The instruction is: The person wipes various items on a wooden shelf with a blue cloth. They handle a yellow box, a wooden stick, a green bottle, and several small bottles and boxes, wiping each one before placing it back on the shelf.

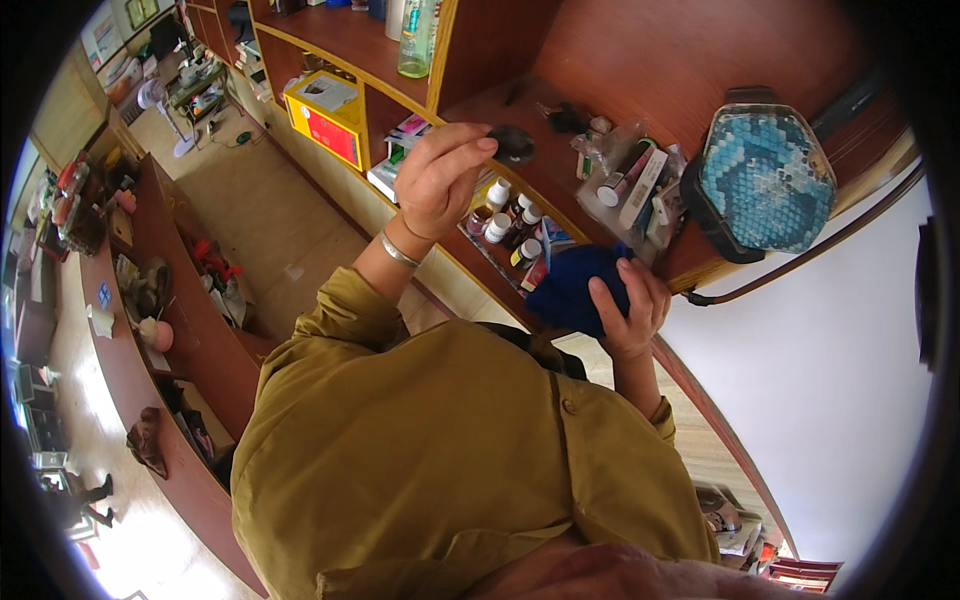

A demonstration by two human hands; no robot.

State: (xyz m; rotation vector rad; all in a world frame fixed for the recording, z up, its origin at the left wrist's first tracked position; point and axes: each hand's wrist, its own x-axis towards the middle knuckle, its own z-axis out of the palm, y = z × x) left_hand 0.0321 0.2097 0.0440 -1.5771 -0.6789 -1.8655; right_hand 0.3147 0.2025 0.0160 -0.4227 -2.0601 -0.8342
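Note:
My left hand [442, 176], with a silver bracelet on its wrist, is raised over the shelf edge. Its thumb and fingertips pinch a small, dark, roundish flat piece [513, 145], whose kind I cannot tell. To the right, my right hand [631, 307] grips a bunched dark blue cloth [577, 289], in front of the wooden shelf unit. The two hands are apart. White-capped bottles [498, 227] stand in the lower compartment between them. Clear plastic packaging and small boxes [643, 189] lie on the shelf above the cloth.
A hexagonal case with a blue scale pattern [765, 176] is at the shelf's right end. A yellow-and-red box [326, 120] and a green bottle [414, 37] occupy other compartments. A curved wooden counter [120, 330] with objects runs along the left; a white fan [154, 97] stands behind.

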